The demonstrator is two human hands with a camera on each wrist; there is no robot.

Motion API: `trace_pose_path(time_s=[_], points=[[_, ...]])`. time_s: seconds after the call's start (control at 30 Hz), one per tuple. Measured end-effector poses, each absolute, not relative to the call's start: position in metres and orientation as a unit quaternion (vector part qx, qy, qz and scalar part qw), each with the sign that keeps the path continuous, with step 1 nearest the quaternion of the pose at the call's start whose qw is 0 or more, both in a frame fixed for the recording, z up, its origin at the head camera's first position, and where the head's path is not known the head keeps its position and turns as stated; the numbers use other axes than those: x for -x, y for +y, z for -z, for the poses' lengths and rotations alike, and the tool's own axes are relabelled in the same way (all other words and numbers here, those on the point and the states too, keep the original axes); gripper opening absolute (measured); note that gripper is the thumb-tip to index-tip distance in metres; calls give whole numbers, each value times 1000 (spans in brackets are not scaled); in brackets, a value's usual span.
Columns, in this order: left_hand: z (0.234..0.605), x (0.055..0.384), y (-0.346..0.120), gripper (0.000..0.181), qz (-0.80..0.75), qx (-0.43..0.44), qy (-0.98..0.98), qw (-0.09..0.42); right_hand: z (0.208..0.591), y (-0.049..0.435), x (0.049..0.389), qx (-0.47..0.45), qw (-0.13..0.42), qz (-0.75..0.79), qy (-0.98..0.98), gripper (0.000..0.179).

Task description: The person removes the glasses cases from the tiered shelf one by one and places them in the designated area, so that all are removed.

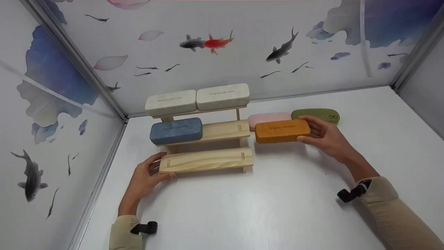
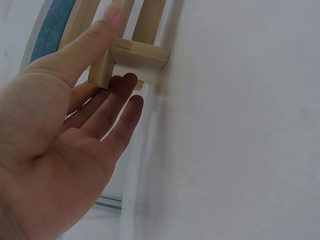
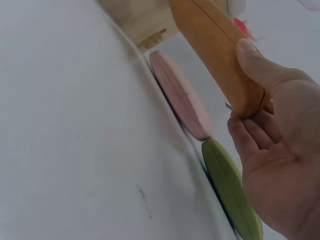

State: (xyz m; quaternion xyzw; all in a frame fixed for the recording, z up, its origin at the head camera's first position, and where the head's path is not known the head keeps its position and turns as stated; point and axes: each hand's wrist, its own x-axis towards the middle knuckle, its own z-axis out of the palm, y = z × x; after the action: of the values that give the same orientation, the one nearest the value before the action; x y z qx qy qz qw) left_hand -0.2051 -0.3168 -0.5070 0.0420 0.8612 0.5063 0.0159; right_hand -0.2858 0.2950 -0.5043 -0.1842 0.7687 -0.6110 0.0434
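My right hand (image 1: 327,137) holds an orange glasses case (image 1: 282,131) by its right end, thumb in front and fingers behind. In the right wrist view the orange case (image 3: 220,55) is lifted off the table. My left hand (image 1: 145,175) grips the left end of the lowest step of a three-tier wooden rack (image 1: 208,161); the left wrist view has the thumb on top and the fingers below. A blue glasses case (image 1: 176,131) lies on the left of the middle step. Two cream cases, a left one (image 1: 171,103) and a right one (image 1: 223,97), fill the top step.
Behind the orange case, a pink glasses case (image 1: 267,118) lies on the white table (image 1: 236,208), end to end with a green glasses case (image 1: 317,114). White panels with printed fish (image 1: 218,42) stand along the back and left of the table.
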Motion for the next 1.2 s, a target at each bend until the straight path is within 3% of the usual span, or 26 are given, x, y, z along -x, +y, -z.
trace_pose_path(time_s=[0.27, 0.77, 1.2], points=[[507, 204, -317, 87, -505, -47, 862, 13, 514, 284, 290, 184, 79, 578, 791, 79], [506, 204, -318, 86, -510, -46, 859, 14, 515, 275, 295, 167, 52, 495, 851, 79], [508, 205, -318, 86, -507, -45, 861, 12, 519, 276, 298, 153, 80, 457, 872, 84]])
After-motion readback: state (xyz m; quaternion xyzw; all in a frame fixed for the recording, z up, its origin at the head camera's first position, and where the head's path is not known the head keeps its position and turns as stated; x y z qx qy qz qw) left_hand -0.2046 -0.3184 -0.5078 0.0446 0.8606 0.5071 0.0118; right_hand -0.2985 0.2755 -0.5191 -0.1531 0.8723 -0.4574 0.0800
